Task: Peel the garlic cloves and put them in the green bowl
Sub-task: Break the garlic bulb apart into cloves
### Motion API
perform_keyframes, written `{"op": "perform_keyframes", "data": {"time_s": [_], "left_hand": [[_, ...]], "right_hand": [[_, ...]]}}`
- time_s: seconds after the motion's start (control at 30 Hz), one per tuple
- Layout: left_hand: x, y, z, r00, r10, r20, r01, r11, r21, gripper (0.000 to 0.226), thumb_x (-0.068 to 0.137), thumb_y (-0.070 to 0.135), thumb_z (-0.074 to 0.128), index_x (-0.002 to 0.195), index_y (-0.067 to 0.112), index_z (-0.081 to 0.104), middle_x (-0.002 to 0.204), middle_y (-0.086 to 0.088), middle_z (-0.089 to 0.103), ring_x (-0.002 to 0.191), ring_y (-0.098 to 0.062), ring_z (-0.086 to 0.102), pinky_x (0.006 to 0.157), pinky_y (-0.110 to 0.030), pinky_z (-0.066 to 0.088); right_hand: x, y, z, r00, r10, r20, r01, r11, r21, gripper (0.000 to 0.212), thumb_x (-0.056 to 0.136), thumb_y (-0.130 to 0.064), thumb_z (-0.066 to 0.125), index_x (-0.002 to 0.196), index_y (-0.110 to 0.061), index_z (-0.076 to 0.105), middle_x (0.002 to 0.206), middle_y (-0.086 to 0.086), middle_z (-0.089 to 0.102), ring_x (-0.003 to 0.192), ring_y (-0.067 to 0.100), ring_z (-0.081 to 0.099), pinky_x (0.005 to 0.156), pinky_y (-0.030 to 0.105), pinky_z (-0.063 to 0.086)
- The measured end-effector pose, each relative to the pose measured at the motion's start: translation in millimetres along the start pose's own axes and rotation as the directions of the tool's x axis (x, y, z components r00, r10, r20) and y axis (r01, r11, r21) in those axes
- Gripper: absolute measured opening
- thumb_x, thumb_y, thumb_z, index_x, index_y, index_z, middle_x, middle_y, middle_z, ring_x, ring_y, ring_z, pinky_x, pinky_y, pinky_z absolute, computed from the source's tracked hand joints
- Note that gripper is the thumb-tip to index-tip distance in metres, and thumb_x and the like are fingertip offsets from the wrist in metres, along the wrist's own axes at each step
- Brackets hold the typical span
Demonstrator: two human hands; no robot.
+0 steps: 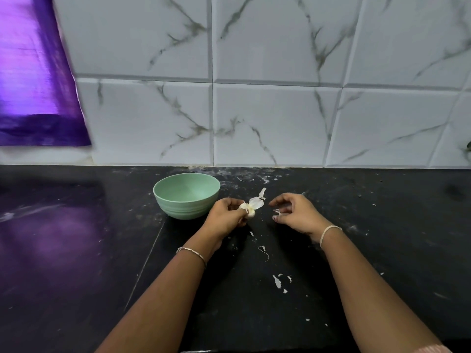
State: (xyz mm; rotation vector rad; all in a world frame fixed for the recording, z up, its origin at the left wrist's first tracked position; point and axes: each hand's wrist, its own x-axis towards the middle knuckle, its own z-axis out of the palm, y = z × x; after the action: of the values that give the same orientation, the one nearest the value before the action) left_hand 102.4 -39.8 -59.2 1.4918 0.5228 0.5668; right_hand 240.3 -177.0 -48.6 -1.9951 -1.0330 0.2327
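— Black counter [76,250] under grey-veined tiles [275,118], with a purple sheet [38,85] at far left. Where does the job stand?

— Early, I'd say. The bowl [183,208] sits on the counter just left of the hands, and what shows of its inside holds nothing.

— And the garlic?

— One clove [249,209] is in view, held above the counter just right of the bowl. The left hand [226,216] has it, with fingers curled and tips pinching its left end.

— Peeled?

— Partly. A flap of skin [258,200] stands up and away from it, loose but attached. Pale flesh shows beneath. How much skin clings to the far side I cannot tell.

— The right hand [297,212]?

— It is clear of the clove, a short gap to its right. The fingers are loosely curled, thumb and forefinger apart. Something small and pale sits by the fingertips. Whether that is a pinched bit of skin or just nails, I cannot tell.

— Anything dropped?

— Scraps [277,281] of skin lie on the counter between the forearms, with a few more nearer the hands. So some stripping is done.

— What's left?

— By my reading: pull off that flap, clean away any other skin, and drop the clove in the bowl. I see no other cloves on the counter, so I cannot say how many more wait.
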Motion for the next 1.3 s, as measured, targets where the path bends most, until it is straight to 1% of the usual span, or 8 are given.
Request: {"op": "perform_keyframes", "data": {"time_s": [0.17,0.37,0.53,0.67,0.83,0.97,1.07,1.3], "left_hand": [[-6,5,2,0.999,-0.036,0.003,0.036,0.998,-0.042,0.016,0.085,-0.007,0.056,0.096,0.004,0.064,0.081,-0.009,0.065,0.062,-0.013,0.059,0.052,-0.017,0.048],[-9,9,3,0.999,-0.041,0.027,0.044,0.991,-0.123,0.021,0.084,-0.007,0.064,0.096,0.01,0.06,0.103,-0.019,0.065,0.079,-0.02,0.063,0.065,-0.027,0.052],[-16,11,2,0.997,0.002,0.079,0.013,0.984,-0.18,0.019,0.086,-0.006,0.065,0.097,0.007,0.059,0.096,-0.014,0.066,0.081,-0.021,0.065,0.063,-0.025,0.057],[-17,13,2,0.995,0.002,0.099,0.024,0.967,-0.254,0.019,0.082,-0.006,0.069,0.097,0.002,0.061,0.08,-0.009,0.07,0.067,-0.014,0.069,0.061,-0.022,0.058],[-20,16,5,0.994,0.019,0.105,0.018,0.94,-0.342,0.011,0.088,0.012,0.068,0.095,0.004,0.064,0.077,-0.006,0.066,0.067,-0.01,0.064,0.063,-0.021,0.057],[-22,14,14,0.998,0.067,0.014,-0.068,0.997,0.048,0.049,0.096,0.052,0.047,0.074,0.01,0.061,0.06,-0.005,0.064,0.054,-0.013,0.06,0.064,-0.031,0.055],[-21,7,27,0.971,0.22,-0.096,-0.154,0.877,0.455,0.063,0.102,0.052,0.023,0.089,0.008,0.066,0.094,-0.015,0.071,0.09,-0.028,0.066,0.081,-0.034,0.049],[-20,15,36,0.921,0.232,-0.314,-0.157,0.956,0.246,0.054,0.102,0.049,0.023,0.103,0.006,0.055,0.105,-0.012,0.063,0.103,-0.029,0.059,0.078,-0.031,0.04]], "right_hand": [[7,-1,-3,0.98,0.017,-0.197,0.007,0.992,0.123,0.02,0.101,-0.019,0.048,0.096,-0.022,0.066,0.095,-0.001,0.07,0.092,0.014,0.063,0.086,0.029,0.048],[-3,-1,-15,0.991,0.126,-0.039,-0.132,0.928,-0.35,0.034,0.097,-0.047,0.048,0.084,-0.021,0.065,0.067,-0.006,0.067,0.066,0.009,0.058,0.065,0.027,0.044],[1,-6,4,1.0,-0.001,-0.031,-0.003,0.99,-0.14,0.024,0.098,-0.034,0.054,0.091,-0.016,0.069,0.063,-0.007,0.065,0.055,0.004,0.053,0.073,0.036,0.05],[-8,-25,14,0.995,0.0,-0.103,0.007,0.998,0.065,0.052,0.095,-0.06,0.034,0.084,-0.021,0.068,0.062,-0.005,0.059,0.054,0.007,0.052,0.063,0.028,0.042],[-18,-47,36,0.99,-0.065,-0.122,0.053,0.994,-0.096,0.06,0.094,-0.065,0.027,0.086,-0.022,0.068,0.07,-0.006,0.064,0.071,0.011,0.061,0.062,0.029,0.044],[-19,-51,43,0.957,-0.126,-0.261,0.059,0.967,-0.25,0.046,0.1,-0.049,0.034,0.069,-0.022,0.053,0.069,-0.001,0.061,0.071,0.023,0.06,0.058,0.033,0.04],[-18,-52,49,0.953,-0.142,-0.267,0.054,0.949,-0.312,0.041,0.102,-0.043,0.034,0.078,-0.02,0.058,0.077,0.0,0.064,0.077,0.023,0.061,0.059,0.032,0.038],[-23,-60,48,0.946,-0.163,-0.28,0.044,0.921,-0.387,0.063,0.098,-0.062,0.022,0.083,-0.018,0.065,0.082,0.001,0.069,0.083,0.026,0.063,0.063,0.032,0.039]]}}
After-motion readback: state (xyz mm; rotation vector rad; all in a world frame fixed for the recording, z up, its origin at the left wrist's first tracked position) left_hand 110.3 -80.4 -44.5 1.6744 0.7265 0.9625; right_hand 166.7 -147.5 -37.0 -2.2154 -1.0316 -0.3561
